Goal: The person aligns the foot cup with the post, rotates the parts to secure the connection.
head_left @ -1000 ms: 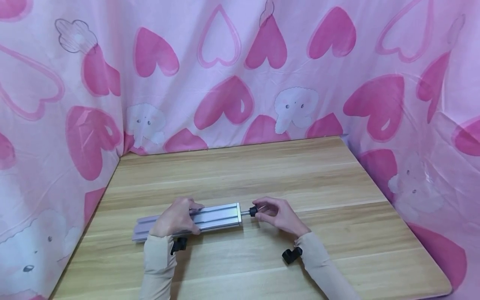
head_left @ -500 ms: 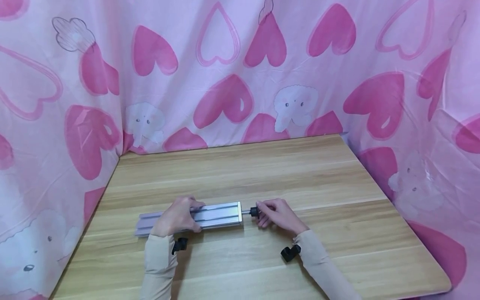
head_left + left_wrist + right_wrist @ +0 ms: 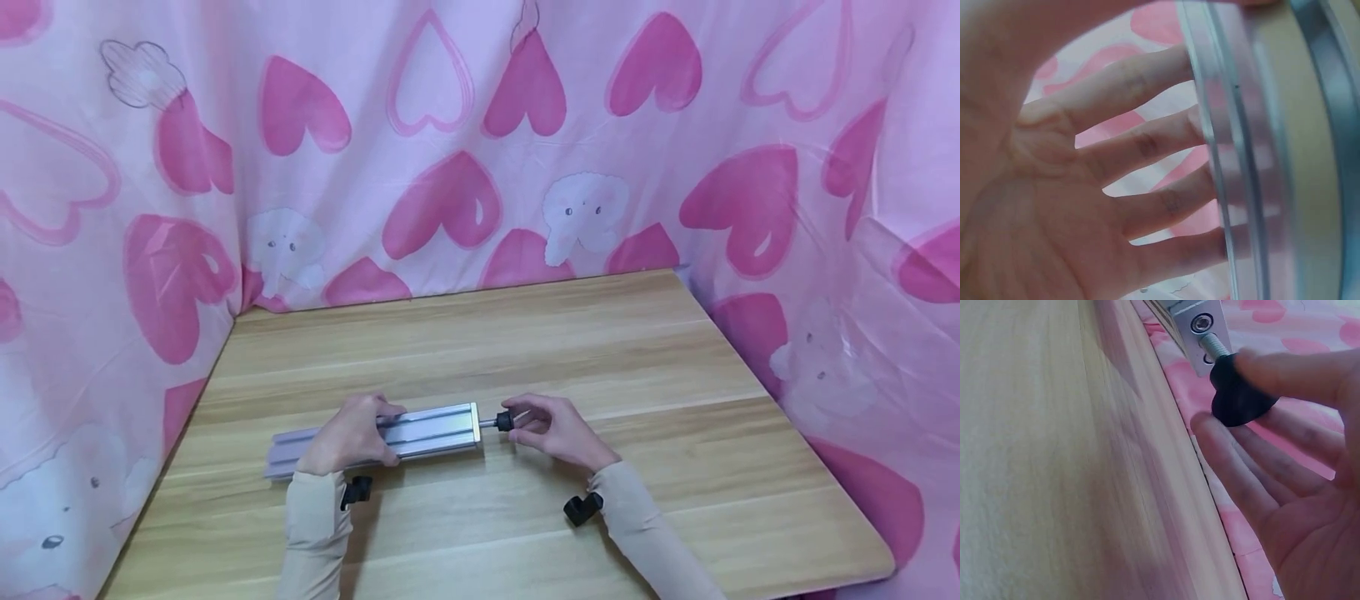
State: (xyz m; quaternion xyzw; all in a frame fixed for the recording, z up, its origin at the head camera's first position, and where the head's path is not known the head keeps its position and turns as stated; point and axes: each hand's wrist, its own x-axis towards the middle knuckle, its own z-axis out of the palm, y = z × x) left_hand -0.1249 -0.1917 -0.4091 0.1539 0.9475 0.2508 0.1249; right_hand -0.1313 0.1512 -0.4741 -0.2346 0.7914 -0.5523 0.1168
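A silvery aluminium profile (image 3: 431, 429) with long grooves lies slightly slanted in the head view. My left hand (image 3: 351, 435) grips it across the middle, thumb on the near side and fingers over the far side; the left wrist view shows the fingers (image 3: 1147, 140) reaching its edge. From the plate on its right end sticks a threaded rod (image 3: 1215, 347), which carries a black knob (image 3: 1235, 394). My right hand (image 3: 558, 432) holds this knob between thumb and fingers, the thumb on its upper side in the right wrist view.
Wood-grain table (image 3: 465, 350) under both hands, with a pink heart-patterned curtain (image 3: 442, 200) hanging along its back and sides. Black camera mounts (image 3: 583, 508) sit at both wrists.
My right fingers folded in around the knob half a second ago and are spread out again now, turning at the knob. The left hand keeps its grip on the profile.
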